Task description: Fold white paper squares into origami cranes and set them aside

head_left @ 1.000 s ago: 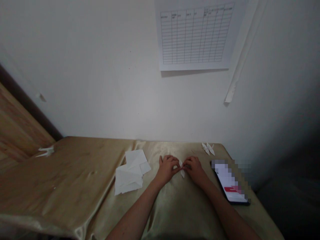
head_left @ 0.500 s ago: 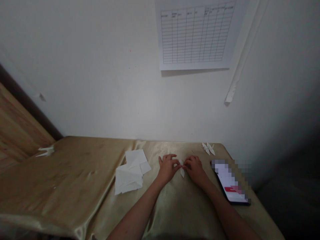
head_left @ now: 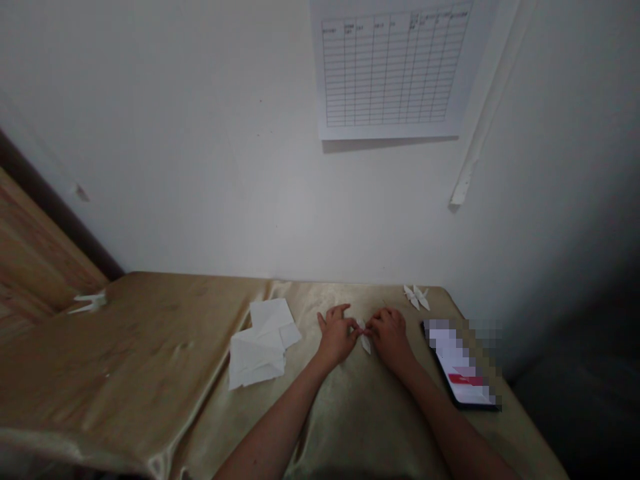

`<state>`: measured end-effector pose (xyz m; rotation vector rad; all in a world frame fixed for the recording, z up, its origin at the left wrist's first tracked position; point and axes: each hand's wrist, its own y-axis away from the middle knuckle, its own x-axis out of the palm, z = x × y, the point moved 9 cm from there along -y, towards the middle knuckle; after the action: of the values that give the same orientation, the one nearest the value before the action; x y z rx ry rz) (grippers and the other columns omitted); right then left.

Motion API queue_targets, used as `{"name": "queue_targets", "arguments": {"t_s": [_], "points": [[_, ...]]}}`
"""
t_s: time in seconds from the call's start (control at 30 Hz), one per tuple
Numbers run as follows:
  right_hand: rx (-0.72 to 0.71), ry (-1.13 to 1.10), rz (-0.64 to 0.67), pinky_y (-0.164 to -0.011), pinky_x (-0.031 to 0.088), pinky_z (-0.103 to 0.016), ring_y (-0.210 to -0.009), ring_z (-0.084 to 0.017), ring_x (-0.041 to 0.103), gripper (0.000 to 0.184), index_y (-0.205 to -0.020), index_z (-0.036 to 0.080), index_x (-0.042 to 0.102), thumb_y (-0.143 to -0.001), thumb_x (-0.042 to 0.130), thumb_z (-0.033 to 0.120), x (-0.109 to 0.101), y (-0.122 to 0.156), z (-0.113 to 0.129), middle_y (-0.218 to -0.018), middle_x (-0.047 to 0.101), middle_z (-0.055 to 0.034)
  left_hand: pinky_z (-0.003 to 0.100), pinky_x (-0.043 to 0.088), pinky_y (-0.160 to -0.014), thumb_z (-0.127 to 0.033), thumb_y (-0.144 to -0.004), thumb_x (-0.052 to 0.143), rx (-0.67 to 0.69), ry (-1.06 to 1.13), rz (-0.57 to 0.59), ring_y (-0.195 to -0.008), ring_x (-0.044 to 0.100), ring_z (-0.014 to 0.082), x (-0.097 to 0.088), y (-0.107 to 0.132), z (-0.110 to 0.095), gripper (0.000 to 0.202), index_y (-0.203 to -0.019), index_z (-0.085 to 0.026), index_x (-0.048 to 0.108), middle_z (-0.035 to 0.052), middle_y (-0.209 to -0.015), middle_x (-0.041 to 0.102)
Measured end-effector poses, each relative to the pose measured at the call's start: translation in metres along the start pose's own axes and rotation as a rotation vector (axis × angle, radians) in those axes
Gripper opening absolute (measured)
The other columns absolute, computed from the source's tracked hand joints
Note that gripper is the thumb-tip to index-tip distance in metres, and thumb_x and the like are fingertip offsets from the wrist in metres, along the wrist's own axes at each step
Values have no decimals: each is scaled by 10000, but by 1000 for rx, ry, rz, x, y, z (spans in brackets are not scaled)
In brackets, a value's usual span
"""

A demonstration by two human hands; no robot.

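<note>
A small folded white paper piece lies on the gold satin cloth between my two hands. My left hand pinches its left side with curled fingers. My right hand pinches its right side, fingers bent and pressed together. Both hands rest on the cloth near the back wall.
A loose pile of white paper sheets lies left of my hands. A finished folded paper figure sits at the back right. A phone with a lit screen lies to the right. Another paper figure rests at the far left.
My hands have shifted slightly on the small paper piece, and my left fingers have lifted a little. Nothing else has moved.
</note>
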<state>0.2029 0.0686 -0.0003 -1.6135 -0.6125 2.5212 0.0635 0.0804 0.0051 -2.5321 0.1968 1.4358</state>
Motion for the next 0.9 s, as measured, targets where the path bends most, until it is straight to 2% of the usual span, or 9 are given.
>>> {"name": "queue_targets", "arguments": {"t_s": [0.33,0.6,0.73,0.9], "points": [[42,-10,39,-1062,333,-464,-1177,-290,492,105,-919,262,780,-920,678,286,9,-3,-7,-1089,697,-85,749,136,-1208,-351,-901,711,-2,-32,25,-1497,347,356,4,-2,0,111,-906,-264,781,50,-1598,461],[48,19,43,-1084,312,-478,-1182,-297,487,116,-983,257,761,-930,674,312,8,1,-6,-1156,658,-96,708,109,-1234,-390,-855,790,-23,24,16,-1466,408,346,4,-4,6,142,-850,-248,785,72,-1540,527],[76,55,2,-1065,317,-503,-1130,-305,498,133,-1005,275,752,-909,706,355,3,5,-6,-1169,629,-110,704,127,-1233,-412,-833,820,0,36,-27,-1475,391,330,1,-3,8,182,-967,-299,774,24,-1585,488],[85,54,-19,-1061,318,-524,-1118,-307,507,120,-984,290,745,-914,699,375,3,6,-6,-1128,639,-97,751,92,-1215,-413,-853,802,13,25,13,-1497,353,345,0,-3,8,110,-874,-308,777,-48,-1614,467]]}}
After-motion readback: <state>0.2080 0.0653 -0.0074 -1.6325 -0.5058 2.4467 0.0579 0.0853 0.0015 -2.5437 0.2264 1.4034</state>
